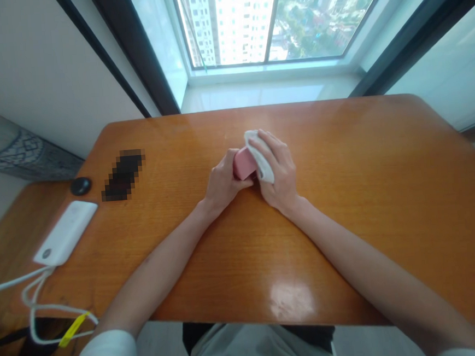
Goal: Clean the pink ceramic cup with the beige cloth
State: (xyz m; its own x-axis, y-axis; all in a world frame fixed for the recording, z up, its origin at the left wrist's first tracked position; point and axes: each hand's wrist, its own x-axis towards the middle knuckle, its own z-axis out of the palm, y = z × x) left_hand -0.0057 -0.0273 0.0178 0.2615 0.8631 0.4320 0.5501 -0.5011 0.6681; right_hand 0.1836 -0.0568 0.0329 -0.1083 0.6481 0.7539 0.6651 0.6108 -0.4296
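Near the middle of the wooden table [227, 261], my left hand [223, 182] grips a small pink box-shaped object [244, 163], thumb and fingers around its left end. My right hand [280, 169] is closed on a folded white cloth [260, 157] and presses it against the right side of the pink object. What kind of thing the pink object is, I cannot make out. Part of it is hidden behind the cloth and my fingers.
On the left lie a white power strip [67, 232] with a white cable [36, 303], a round black object [81, 186] and a pixelated dark item [122, 175]. A yellow tag [74, 329] hangs on the cable. Beyond the table's far edge is a window [266, 22].
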